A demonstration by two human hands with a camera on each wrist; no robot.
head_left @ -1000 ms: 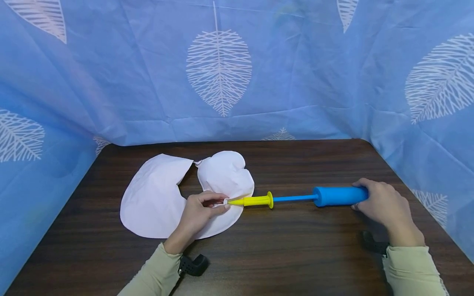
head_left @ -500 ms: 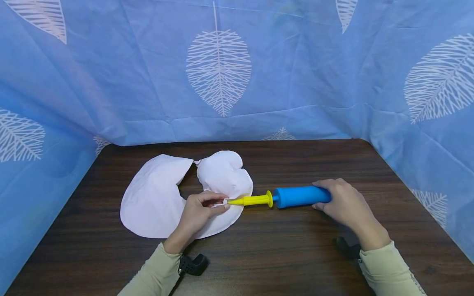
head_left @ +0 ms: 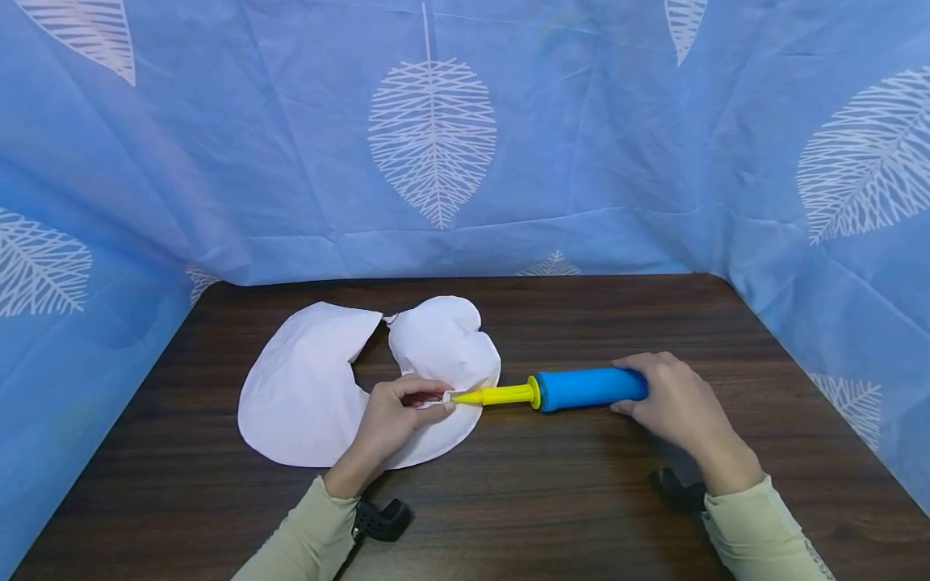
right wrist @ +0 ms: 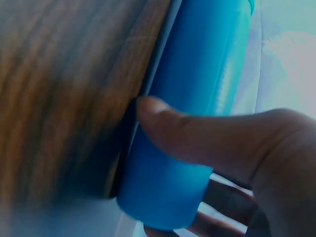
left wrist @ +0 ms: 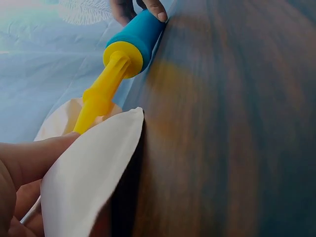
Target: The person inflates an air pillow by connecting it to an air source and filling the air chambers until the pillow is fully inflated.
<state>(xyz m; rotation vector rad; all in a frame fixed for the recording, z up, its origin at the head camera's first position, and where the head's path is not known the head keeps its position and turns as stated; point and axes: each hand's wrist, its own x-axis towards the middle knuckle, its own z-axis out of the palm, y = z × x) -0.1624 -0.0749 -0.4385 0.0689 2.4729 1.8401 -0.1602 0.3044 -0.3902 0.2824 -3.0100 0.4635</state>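
The right hand (head_left: 679,401), gripping the blue barrel (head_left: 592,389), had slid left to the yellow nozzle (head_left: 507,394) — apparently completing a stroke; the left hand (head_left: 394,421) pinched the white inflatable (head_left: 301,395) (worktop (head_left: 581,492), left) at the nozzle tip.

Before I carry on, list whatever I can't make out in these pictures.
Head view: rear end of the blue pump, covered by the right grip.
Left wrist view: tip of the yellow nozzle, behind the left grip and white sheet.
Right wrist view: the pump's far end, cut off by the top edge.
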